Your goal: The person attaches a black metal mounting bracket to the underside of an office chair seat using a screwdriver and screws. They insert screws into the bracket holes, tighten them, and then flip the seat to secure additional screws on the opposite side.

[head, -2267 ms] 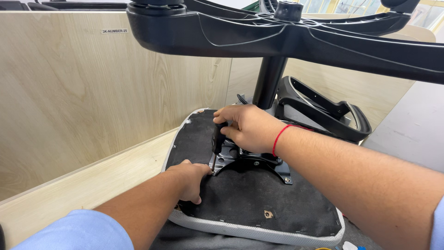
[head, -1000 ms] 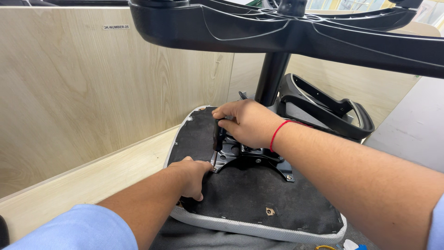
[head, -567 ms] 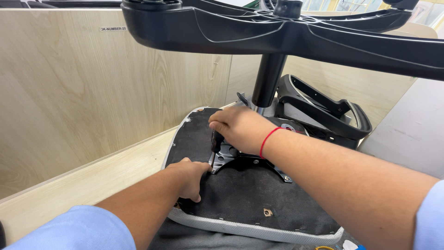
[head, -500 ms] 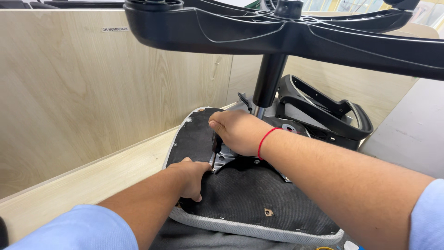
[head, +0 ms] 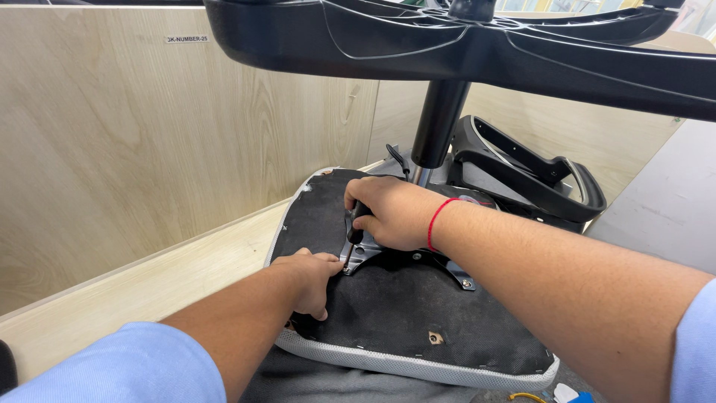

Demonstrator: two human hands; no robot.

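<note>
On the wooden bench (head: 112, 298), right hand (head: 391, 213) grips screwdriver (head: 352, 235) beside left hand (head: 309, 276) fingertips.

Chair base (head: 477, 45) blocks you overhead, gas column (head: 438, 123) and armrest (head: 529, 175) crowd behind; wood panel (head: 149, 142) walls left; seat underside (head: 418, 306) open near you.

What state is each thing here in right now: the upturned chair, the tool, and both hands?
Black fabric-covered chair seat underside: upside down, lying flat.
Black five-arm plastic chair base: overhead on its black column.
Grey metal mounting plate: lying against the seat underside.
Black-handled screwdriver: nearly upright, tip at the plate's corner.
Right hand: fingers closed round the screwdriver.
Left hand: resting on the seat beside the tip.
Black plastic armrest loop: lying behind the seat.
</note>
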